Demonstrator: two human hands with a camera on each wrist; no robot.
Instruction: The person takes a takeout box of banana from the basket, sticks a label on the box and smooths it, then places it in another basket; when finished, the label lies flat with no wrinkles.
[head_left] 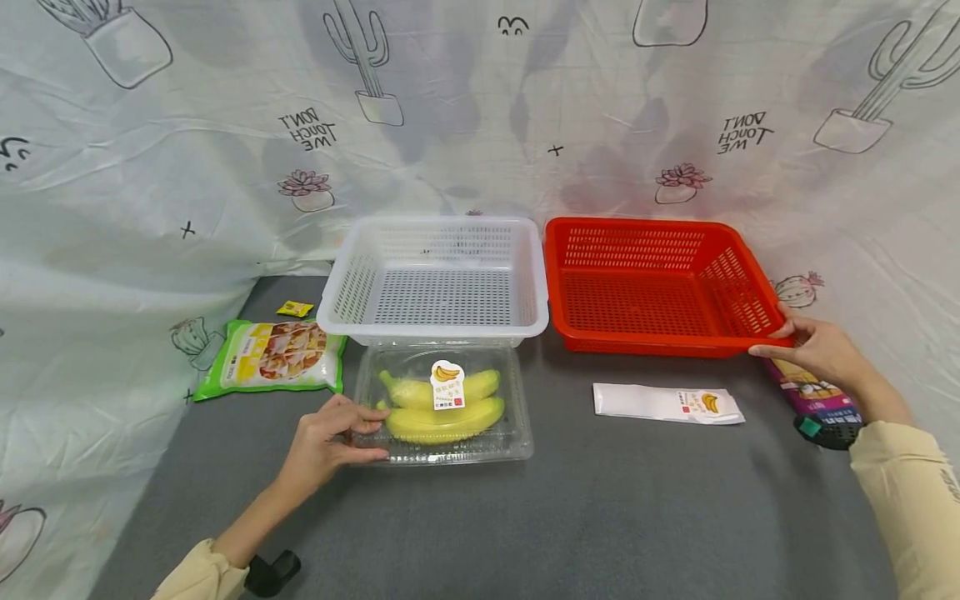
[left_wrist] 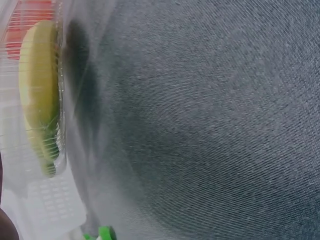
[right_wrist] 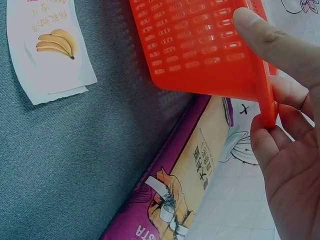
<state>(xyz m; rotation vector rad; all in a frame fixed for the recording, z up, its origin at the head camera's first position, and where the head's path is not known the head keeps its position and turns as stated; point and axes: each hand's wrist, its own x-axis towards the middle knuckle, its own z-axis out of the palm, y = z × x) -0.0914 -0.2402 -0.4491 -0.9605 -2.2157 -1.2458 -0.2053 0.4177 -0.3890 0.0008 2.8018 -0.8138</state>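
My left hand (head_left: 330, 437) holds the left edge of a clear plastic box (head_left: 520, 417), its thumb near the front left corner. Inside lie two yellow bananas (head_left: 450, 422) under a white banana label (head_left: 447, 385). Far to the right, my right hand (head_left: 821, 354) grips the front right corner of a red plastic basket (head_left: 622, 342). In the right wrist view, the thumb lies along the basket's rim (right_wrist: 265, 95) and the other fingers curl beneath it. A purple PASTA packet (right_wrist: 165, 175) lies below that corner, partly hidden by the hand in the head view.
A white basket (head_left: 431, 333) stands behind the box, beside the red one. To its left lie a green-edged food bag (head_left: 277, 358) and a small yellow packet (head_left: 295, 308). A flat white banana-print wrapper (head_left: 637, 402) lies before the red basket. Printed cloth (head_left: 465, 100) hangs behind.
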